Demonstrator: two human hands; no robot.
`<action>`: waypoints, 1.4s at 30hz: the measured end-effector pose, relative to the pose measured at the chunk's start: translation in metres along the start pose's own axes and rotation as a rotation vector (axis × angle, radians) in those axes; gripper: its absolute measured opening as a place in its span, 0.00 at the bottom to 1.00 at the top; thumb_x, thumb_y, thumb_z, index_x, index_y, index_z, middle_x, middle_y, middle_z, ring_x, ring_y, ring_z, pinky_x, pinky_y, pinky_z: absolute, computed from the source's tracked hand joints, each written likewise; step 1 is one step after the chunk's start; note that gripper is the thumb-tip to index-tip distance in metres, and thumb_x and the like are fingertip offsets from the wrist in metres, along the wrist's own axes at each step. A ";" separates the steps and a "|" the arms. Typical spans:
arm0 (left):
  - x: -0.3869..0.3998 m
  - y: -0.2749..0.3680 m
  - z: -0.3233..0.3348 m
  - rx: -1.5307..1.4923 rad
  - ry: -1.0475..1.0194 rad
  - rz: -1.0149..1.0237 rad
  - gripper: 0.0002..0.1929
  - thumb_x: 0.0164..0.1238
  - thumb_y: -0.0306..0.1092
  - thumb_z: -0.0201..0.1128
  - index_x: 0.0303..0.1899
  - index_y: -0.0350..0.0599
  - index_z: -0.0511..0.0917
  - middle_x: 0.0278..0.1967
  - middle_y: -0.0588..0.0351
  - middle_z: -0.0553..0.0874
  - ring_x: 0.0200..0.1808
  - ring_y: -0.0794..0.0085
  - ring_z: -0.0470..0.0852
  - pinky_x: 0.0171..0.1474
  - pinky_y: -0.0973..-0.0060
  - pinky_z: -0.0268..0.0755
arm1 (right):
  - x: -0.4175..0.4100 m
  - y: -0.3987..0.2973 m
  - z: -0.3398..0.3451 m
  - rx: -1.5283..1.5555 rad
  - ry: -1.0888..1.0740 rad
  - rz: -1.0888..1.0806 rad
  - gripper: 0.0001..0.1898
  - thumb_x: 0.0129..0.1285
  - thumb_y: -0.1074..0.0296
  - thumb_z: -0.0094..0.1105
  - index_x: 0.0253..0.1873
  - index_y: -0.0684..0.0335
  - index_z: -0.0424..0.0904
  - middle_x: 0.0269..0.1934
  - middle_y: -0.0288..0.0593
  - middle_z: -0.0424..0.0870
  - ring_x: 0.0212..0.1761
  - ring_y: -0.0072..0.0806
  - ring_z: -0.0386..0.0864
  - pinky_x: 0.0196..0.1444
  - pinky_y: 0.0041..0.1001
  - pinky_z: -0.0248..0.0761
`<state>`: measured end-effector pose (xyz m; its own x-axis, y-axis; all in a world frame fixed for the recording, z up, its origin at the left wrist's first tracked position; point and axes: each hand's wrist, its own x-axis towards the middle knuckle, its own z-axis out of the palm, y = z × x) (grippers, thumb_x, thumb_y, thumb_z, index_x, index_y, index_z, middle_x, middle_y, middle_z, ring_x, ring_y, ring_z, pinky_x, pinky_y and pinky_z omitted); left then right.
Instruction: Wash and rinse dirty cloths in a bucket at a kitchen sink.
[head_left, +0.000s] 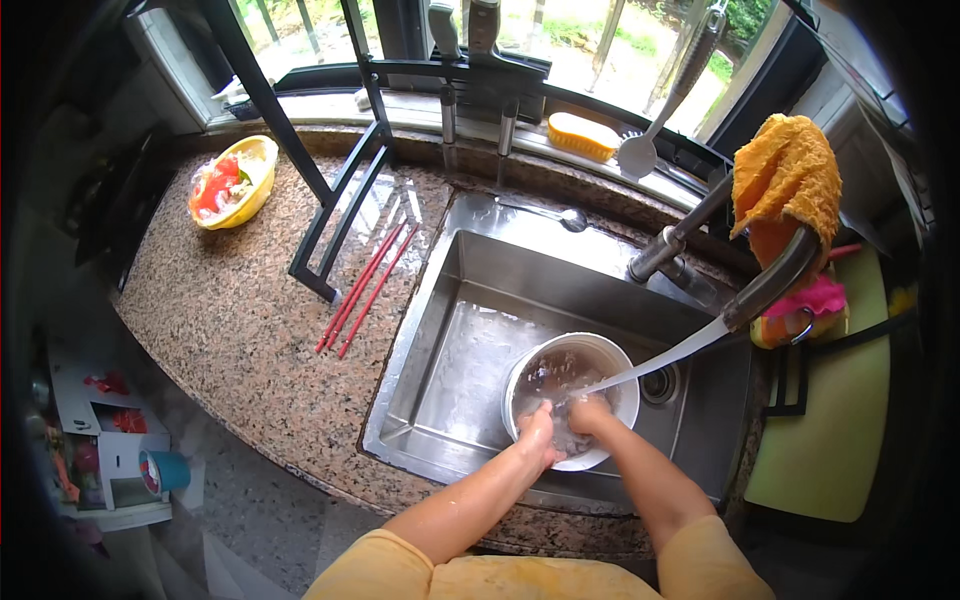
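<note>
A white round bucket or pot (630, 442) stands in the stainless steel sink (480, 352), holding cloudy water. From the tap (776, 274), a stream of water (675, 349) pours into it. My left hand (541, 435) is inside the container at its near left side, thumb apart from the fingers, with nothing seen in its grasp. Beside it, my right hand (589, 414) dips into the water under the stream. Its fingers are hidden by the wrist and the water. What lies at the bottom of the container is too murky to make out.
Red chopsticks (362, 292) lie left of the sink, beside a black metal rack (322, 217). A yellow bowl (251, 202) sits farther left. Behind are a spoon (574, 219) and a yellow brush (583, 135). An orange cloth (787, 172) drapes the tap; a green cutting board (825, 435) lies right.
</note>
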<state>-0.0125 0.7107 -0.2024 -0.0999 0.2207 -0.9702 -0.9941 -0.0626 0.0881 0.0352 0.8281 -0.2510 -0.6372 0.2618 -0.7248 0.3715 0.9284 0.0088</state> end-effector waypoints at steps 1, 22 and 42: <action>0.009 0.002 -0.006 0.012 -0.061 -0.041 0.26 0.69 0.51 0.51 0.63 0.51 0.59 0.63 0.44 0.64 0.64 0.43 0.64 0.59 0.30 0.50 | -0.019 -0.002 -0.019 0.317 0.034 -0.031 0.18 0.56 0.66 0.58 0.52 0.64 0.77 0.49 0.52 0.80 0.49 0.45 0.79 0.51 0.38 0.72; 0.074 -0.030 -0.009 -0.080 0.140 0.325 0.16 0.68 0.29 0.44 0.55 0.37 0.68 0.48 0.45 0.77 0.47 0.57 0.80 0.45 0.55 0.77 | -0.027 -0.025 -0.035 0.567 0.823 -0.379 0.07 0.62 0.65 0.56 0.37 0.61 0.72 0.30 0.50 0.76 0.31 0.50 0.77 0.31 0.41 0.71; 0.042 0.015 -0.023 -0.074 -0.820 -0.046 0.21 0.69 0.50 0.48 0.44 0.40 0.75 0.38 0.52 0.80 0.39 0.69 0.79 0.49 0.73 0.72 | -0.135 -0.051 -0.063 0.655 0.772 -0.643 0.11 0.59 0.61 0.61 0.37 0.63 0.75 0.29 0.46 0.75 0.29 0.39 0.78 0.29 0.33 0.71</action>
<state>-0.0305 0.6965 -0.2467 -0.0854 0.8636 -0.4968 -0.9956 -0.0931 0.0093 0.0599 0.7621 -0.1101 -0.9856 0.0965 0.1386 -0.0328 0.6955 -0.7178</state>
